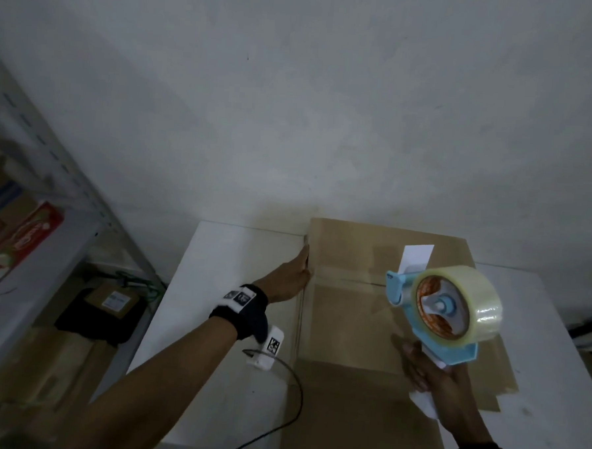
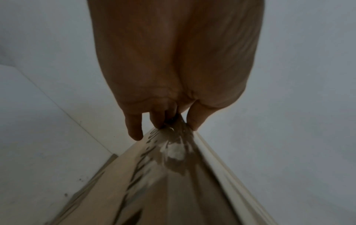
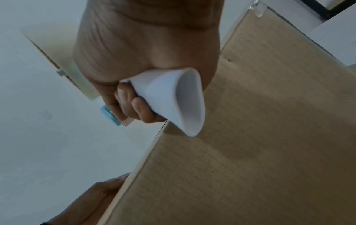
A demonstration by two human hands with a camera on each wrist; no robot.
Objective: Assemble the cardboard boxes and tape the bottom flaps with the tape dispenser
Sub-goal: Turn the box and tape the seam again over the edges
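The cardboard box (image 1: pixel 379 318) stands on the white table (image 1: pixel 238 255) against the wall, its flaps folded shut on top with the centre seam running left to right, so the step in hand looks like the taping itself. The left hand (image 1: pixel 293 275) is set against the box's left edge, fingers at the corner; the left wrist view suggests the fingertips (image 2: pixel 134 130) pinch a glossy strip there, probably tape, though it is too blurred to be sure. The right hand (image 1: pixel 440 383) is wrapped firmly round the white handle (image 3: pixel 173 99) of the blue tape dispenser (image 1: pixel 444 307), which is held up above the right half of the box, its clear roll facing the camera. No tape shows plainly along the seam in the head view. The next move likely calls for lowering the dispenser's mouth onto one end of the seam and drawing it straight across while the left hand steadies the box against sliding.
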